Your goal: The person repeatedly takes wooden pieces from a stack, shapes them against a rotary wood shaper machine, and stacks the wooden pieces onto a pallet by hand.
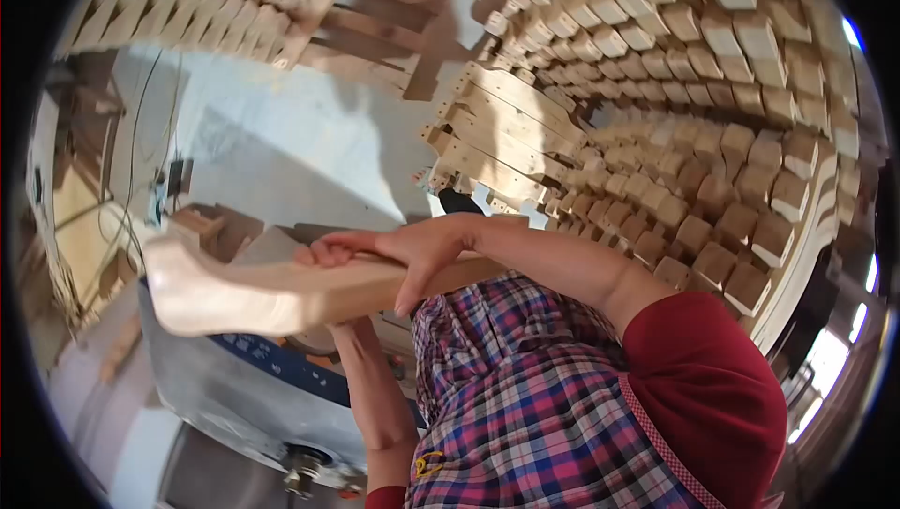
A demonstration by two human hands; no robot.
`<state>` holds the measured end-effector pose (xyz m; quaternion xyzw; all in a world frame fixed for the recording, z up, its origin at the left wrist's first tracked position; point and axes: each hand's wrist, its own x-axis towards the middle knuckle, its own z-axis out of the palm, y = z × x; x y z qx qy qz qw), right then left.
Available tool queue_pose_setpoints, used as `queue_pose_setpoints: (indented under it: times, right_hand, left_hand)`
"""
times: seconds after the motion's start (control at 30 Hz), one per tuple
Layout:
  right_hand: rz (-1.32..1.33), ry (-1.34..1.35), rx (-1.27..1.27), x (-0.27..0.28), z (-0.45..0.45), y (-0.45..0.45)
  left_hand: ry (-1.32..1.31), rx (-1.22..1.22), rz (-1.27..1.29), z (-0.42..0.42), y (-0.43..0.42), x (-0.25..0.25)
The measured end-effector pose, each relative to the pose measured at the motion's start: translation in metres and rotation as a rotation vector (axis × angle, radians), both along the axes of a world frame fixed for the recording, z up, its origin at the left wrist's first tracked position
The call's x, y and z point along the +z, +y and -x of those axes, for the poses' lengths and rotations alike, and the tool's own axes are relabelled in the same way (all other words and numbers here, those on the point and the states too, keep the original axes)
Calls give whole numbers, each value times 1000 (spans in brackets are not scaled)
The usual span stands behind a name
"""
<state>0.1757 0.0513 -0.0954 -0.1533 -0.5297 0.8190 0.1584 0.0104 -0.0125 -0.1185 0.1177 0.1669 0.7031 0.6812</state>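
Observation:
A long, pale wooden piece shaped like a curved furniture leg (272, 298) lies across the front of my body, its thick flared end toward the left. My right hand (412, 251) is laid over it from above, with the thumb down the near side and the fingers closed along the top. My left hand (352, 329) comes up from below against the underside of the leg. Only its wrist area shows; the wood covers its fingers. Just below the leg is a grey machine housing (225, 392) with a dark blue panel.
Dense stacks of cut wooden pieces (656, 190) rise on the right. More stacked pieces (202, 3) stand at upper left, beside a slatted pallet (380, 26). Flat wooden boards (497, 125) lie ahead. A metal shaft fitting (302, 471) juts from the machine. Cables (141, 125) hang at left.

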Motion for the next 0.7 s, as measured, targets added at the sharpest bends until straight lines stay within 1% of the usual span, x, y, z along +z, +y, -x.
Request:
queue_pose_setpoints:
  times: [0.03,0.07,0.13,0.17,0.2,0.23,0.27,0.3,0.37,0.4,0.47,0.53,0.57,0.63,0.7]
  right_hand:
    - [99,21,-17,-3,-19,10]
    - [109,22,-56,-14,-39,14]
    - [396,-21,-236,-48,-74,11]
    - [255,-116,-402,-67,-89,6]
    - [118,-220,-564,-91,-102,-3]
    - [122,-226,-604,-130,-114,-14]
    - [55,-515,-731,-173,-128,-27]
    - [-3,-809,-843,-203,-141,-33]
    - [57,-1115,-946,-230,-172,-40]
    - [78,-1116,-965,-250,-188,-44]
    - [219,-1437,-1016,-306,-219,-59]
    - [26,-1532,-1236,-388,-250,-92]
    - [28,-1530,-1245,-402,-263,-91]
    - [330,-1900,-1106,-431,-288,-91]
    - [546,-1978,-1080,-462,-315,-86]
  left_hand:
    - [11,-81,-86,-13,17,-16]
    - [8,-120,-76,-28,34,-22]
    - [433,-120,603,-59,62,-30]
    - [443,-159,592,-71,67,-39]
    - [572,-243,581,-81,66,-52]
    - [698,-327,562,-90,62,-65]
    - [822,-414,537,-99,59,-79]
    - [947,-499,506,-105,55,-91]
    - [1123,-706,463,-106,42,-106]
    - [1132,-731,455,-103,34,-118]
    - [1134,-883,616,-92,15,-151]
    - [1125,-903,678,-73,-3,-190]
    - [1130,-905,670,-70,-4,-201]
    - [1232,-966,787,-67,-5,-227]
    - [1202,-951,805,-69,-3,-259]
